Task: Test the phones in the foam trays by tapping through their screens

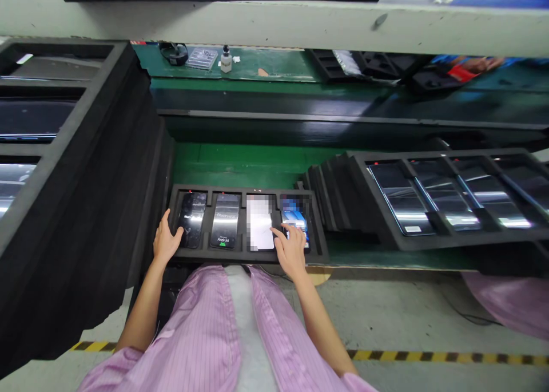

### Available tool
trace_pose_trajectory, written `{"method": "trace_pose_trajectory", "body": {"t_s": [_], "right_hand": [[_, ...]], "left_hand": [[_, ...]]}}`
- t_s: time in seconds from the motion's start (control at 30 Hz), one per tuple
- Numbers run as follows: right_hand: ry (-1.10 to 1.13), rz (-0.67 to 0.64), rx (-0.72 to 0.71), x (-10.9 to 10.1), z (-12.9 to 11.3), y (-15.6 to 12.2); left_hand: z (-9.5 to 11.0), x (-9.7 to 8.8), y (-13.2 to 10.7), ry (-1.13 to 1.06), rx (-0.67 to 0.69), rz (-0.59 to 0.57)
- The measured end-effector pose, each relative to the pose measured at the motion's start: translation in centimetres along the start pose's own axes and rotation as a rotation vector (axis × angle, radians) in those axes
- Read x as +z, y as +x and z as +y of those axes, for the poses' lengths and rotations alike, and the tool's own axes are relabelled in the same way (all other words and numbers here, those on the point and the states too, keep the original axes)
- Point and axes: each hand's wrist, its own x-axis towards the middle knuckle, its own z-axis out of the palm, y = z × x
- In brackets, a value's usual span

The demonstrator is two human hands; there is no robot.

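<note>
A black foam tray [242,256] lies in front of me with several smartphones in its slots. At its left end my left hand [166,240] rests on the edge, thumb and fingers apart, beside a dark-screened phone [193,220]. The neighbouring phone [225,221] shows an Android start-up screen. Further right, a phone [261,223] has a bright white screen, and the rightmost phone [295,212] glows blue. My right hand [292,249] is over the two right phones, fingers spread, the thumb by the white screen and the other fingers over the blue one. Neither hand grips anything.
Tall stacks of black foam trays stand close at left [98,151] and right [338,194], with phones in their top trays. Behind runs a dark conveyor [274,109]. On the far green bench are a small bottle [226,60] and another person's hand [476,64].
</note>
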Motion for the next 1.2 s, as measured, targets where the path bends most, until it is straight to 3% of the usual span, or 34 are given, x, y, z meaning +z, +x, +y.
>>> {"method": "trace_pose_trajectory", "body": {"t_s": [0.4,0.53,0.6,0.7,0.77,0.87,1.03,1.1,1.2], "right_hand": [[0.047,0.066,0.033,-0.1,0.2,0.1],[-0.006,0.256,0.364,-1.5,2.9,0.0],[-0.067,0.286,0.563,-2.3,5.0,-0.4],[-0.022,0.101,0.756,-2.7,7.8,-1.1],[0.062,-0.024,0.791,-2.1,8.8,-1.4],[0.104,-0.049,0.773,-0.9,8.9,-1.4],[0.051,0.067,0.771,-0.8,6.9,-0.9],[0.028,0.184,0.613,-1.3,5.3,-1.0],[0.07,0.186,0.122,-1.9,2.5,-1.5]], "left_hand": [[-0.1,0.0,0.0,-0.029,-0.016,0.009],[-1.0,0.1,0.1,-0.09,-0.079,-0.007],[-1.1,0.0,0.2,-0.075,-0.123,-0.017],[-0.6,-0.5,0.2,-0.016,-0.164,-0.044],[-0.1,-0.8,0.2,0.008,-0.185,-0.063],[0.3,-0.9,0.3,0.008,-0.189,-0.063],[-0.3,-0.1,0.3,-0.018,-0.123,-0.01],[-0.8,0.2,0.4,-0.016,-0.107,-0.012],[-1.4,0.5,0.6,-0.011,-0.093,-0.016]]}}
